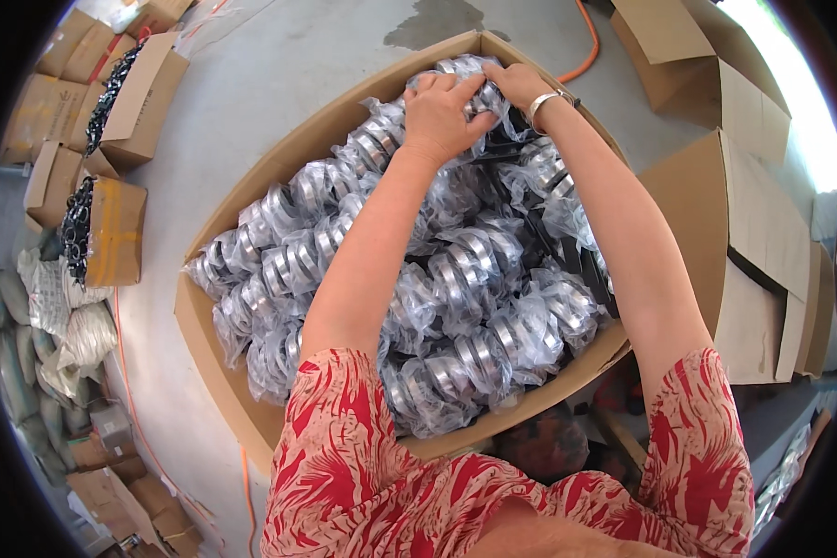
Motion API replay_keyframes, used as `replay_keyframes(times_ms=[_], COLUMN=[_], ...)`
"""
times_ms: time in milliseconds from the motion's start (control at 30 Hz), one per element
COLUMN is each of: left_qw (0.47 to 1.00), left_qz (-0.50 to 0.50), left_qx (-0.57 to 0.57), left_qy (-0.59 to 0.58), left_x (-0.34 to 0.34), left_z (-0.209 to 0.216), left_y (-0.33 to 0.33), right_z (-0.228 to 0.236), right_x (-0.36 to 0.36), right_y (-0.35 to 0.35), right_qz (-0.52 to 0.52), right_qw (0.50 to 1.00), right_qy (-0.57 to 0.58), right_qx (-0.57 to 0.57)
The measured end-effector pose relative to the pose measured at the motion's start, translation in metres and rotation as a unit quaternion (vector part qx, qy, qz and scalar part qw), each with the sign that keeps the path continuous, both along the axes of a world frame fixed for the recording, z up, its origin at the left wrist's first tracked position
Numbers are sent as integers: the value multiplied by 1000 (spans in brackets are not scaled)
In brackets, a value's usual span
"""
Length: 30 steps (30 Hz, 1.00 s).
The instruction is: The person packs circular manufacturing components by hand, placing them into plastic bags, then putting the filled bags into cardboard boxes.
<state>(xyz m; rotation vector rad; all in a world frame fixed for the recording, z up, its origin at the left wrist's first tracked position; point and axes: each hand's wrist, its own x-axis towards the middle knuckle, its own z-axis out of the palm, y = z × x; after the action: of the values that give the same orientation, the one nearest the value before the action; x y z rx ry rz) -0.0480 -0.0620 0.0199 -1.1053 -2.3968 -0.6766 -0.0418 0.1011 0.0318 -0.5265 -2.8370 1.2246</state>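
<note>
Grey sacks [14, 298] lie well to the left of the box. Between the sacks and the box stands a taped carton [121, 232]; black parts [77, 223] fill its open side. An orange cord [125, 372] runs along the floor [181, 172], left of the box.

The box [228, 381] is open at the top and set with one corner pointing away from the person. It contains rows of shiny metal rings [474, 270], wrapped in clear film. A wet patch [432, 20] marks the floor just beyond the box's far corner.

The left hand [442, 116] is positioned inside the far corner of the box, palm down, over a wrapped row [460, 65]. This row lies against the far corner. The fingers are spread across it, with the thumb apart; whether they grip cannot be told.

The right hand [519, 86] is at the same row, by the box's right-hand far wall. Its fingers are bent and close together; the tips are partly hidden, so a pinch cannot be confirmed. A silver bracelet [538, 104] encircles the right wrist, above the box.

An orange hose [591, 46] curves beyond the box's right-hand far wall. Open cartons [684, 200] stand right of the box.
</note>
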Motion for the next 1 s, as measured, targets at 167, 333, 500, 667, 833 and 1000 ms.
replay_keyframes(times_ms=[167,333,500,667,833,1000], left_qw=[999,1000,999,999,995,991], left_qz=[-15,-15,1,-21,-70,-81], left_qx=[36,-23,-34,5,-63,-77], left_qy=[4,-13,-19,49,40,72], left_x=[3,5,3,3,-3,-5], left_z=[8,5,10,15,15,16], left_y=[6,0,-2,10,28,18], right_z=[5,10,45,26,17,8], right_x=[2,11,49,83,75,72], right_y=[11,10,22,20,13,1], right_qz=[-6,9,122,170,121,79], right_qw=[1000,1000,970,911,921,942], right_qy=[-6,18,30,9,5,34], right_qx=[12,-7,209,376,370,323])
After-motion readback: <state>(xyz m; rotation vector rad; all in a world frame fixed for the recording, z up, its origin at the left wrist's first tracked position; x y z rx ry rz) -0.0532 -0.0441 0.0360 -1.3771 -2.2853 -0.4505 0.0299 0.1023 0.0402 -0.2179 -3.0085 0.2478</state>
